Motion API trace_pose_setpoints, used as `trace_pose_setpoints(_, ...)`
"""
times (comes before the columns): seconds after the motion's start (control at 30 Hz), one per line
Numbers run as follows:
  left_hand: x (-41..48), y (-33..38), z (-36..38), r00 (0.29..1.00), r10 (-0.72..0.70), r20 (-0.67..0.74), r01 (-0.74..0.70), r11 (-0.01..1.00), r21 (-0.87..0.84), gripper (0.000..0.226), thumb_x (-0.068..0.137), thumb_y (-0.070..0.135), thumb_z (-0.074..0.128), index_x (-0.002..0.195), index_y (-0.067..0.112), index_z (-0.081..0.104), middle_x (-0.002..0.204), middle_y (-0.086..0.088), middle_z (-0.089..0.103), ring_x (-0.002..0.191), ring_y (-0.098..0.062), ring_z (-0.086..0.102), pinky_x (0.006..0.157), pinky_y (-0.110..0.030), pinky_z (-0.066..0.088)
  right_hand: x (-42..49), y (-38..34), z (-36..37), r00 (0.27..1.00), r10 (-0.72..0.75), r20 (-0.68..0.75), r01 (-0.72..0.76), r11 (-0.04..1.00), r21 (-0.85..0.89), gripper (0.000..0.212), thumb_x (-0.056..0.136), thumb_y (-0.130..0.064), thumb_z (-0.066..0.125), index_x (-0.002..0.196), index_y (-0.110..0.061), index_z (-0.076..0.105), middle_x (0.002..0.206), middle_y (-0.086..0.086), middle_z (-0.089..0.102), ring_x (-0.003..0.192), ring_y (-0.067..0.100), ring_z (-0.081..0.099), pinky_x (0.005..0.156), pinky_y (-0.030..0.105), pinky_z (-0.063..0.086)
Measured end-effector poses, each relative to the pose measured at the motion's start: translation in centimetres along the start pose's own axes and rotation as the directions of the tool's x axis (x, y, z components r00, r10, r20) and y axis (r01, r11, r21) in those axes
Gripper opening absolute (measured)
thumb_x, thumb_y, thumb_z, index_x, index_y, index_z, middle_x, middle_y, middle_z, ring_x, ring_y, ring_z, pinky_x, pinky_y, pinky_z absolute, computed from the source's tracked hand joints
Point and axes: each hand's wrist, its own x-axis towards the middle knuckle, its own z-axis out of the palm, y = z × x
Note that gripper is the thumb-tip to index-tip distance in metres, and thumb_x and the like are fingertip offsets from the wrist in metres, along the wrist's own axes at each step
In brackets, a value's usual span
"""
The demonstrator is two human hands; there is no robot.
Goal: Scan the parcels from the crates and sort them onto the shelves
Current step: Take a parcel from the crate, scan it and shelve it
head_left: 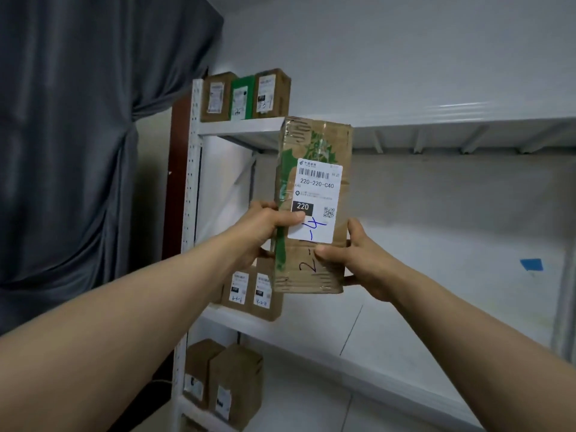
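Your left hand (265,226) and right hand (355,260) clasp parcel (314,145) by lower side edges, upright; boxes (246,96) bunch at left end of shelves (436,126), boards run rightward.

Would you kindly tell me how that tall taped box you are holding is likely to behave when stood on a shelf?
The box is probably stiff: its cardboard edges look square. It seems fairly light, since the left hand and right hand hold it raised by its lower half. Tall and narrow, it may tip if nudged.
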Motion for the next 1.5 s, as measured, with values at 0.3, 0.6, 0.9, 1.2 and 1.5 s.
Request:
trace_pose_setpoints(0.3,13.8,-8.2,3.1,0.990,-0.095,0.103,0.075,0.979,0.188,0.045,0.087,0.010,0.075,0.128,0.019,0.058,0.105,0.003,0.077,0.097,-0.020,0.074,0.093,-0.049,0.056,12.8,11.2,-2.5,0.991,0.099,-0.088,-0.096,0.994,0.044,0.086,0.080,-0.005,0.080,0.141,-0.033,0.027,0.116,-0.004,0.072,0.101,0.021,0.072,0.085,0.050,0.061)
trace_pose_setpoints(0.6,24.1,-21.7,6.0,0.942,-0.312,0.122,0.268,0.921,0.284,0.056,0.091,0.001,0.067,0.132,0.027,0.041,0.112,-0.006,0.072,0.100,-0.024,0.071,0.085,-0.046,0.060,21.1,24.3,-2.0,0.934,0.334,-0.128,-0.346,0.935,-0.084,0.091,0.085,-0.006,0.077,0.148,-0.030,0.017,0.121,0.004,0.067,0.097,0.023,0.069,0.071,0.042,0.063)
trace_pose_setpoints(0.9,32.5,-30.1,6.1,0.897,-0.421,0.137,0.320,0.830,0.457,0.023,0.095,0.004,0.060,0.116,0.011,0.056,0.108,-0.006,0.068,0.095,-0.018,0.065,0.072,-0.029,0.056,27.3,33.1,0.5,0.884,0.424,-0.198,-0.457,0.872,-0.172,0.092,0.089,0.001,0.068,0.154,-0.025,0.007,0.134,0.013,0.059,0.119,0.034,0.063,0.084,0.052,0.061)
trace_pose_setpoints(1.2,37.9,-34.2,2.8,0.954,-0.260,0.149,0.064,0.662,0.746,0.008,0.094,0.011,0.057,0.102,0.009,0.058,0.095,-0.009,0.063,0.084,-0.021,0.061,0.071,-0.036,0.055,33.5,36.2,4.9,0.873,0.388,-0.294,-0.460,0.856,-0.235,0.093,0.087,0.002,0.066,0.154,-0.026,0.009,0.129,0.009,0.063,0.116,0.034,0.063,0.092,0.052,0.057)
trace_pose_setpoints(1.5,39.9,-34.8,-0.7,0.906,-0.391,0.161,-0.035,0.309,0.950,0.017,0.087,0.011,0.067,0.071,0.010,0.061,0.070,-0.006,0.062,0.061,-0.019,0.061,0.054,-0.027,0.047,35.4,37.3,7.6,0.824,0.497,-0.271,-0.552,0.813,-0.187,0.106,0.081,-0.013,0.079,0.156,-0.028,0.005,0.127,0.015,0.062,0.109,0.035,0.064,0.085,0.051,0.060)
